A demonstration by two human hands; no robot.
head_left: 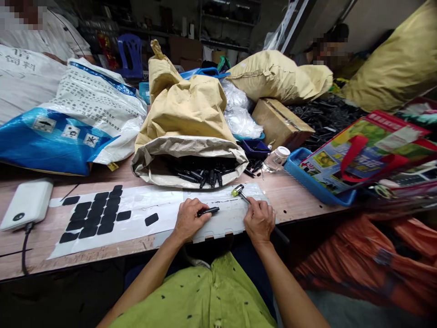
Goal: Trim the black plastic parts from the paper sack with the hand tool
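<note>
My left hand [190, 219] is closed around a black pen-like tube [209, 211], which points to the right just above the white sheet [227, 219] on the table. To its right, my right hand [260, 220] grips the handle of a small hammer [240, 192] with a metal and yellowish head. The hammer head is up and to the left of that hand. Beyond both hands, an open sack [191, 109] lies with its mouth toward me, and several black tubes [205, 176] show inside. Black rounded patches [90, 222] are laid in rows on the sheet at my left.
A white power bank [27, 204] with a cable stands at the left. Farther right are a clear jar [276, 159], a blue basket [321, 191] with a printed bag [362, 150], and a cardboard box [282, 123]. The table's front edge runs near my wrists.
</note>
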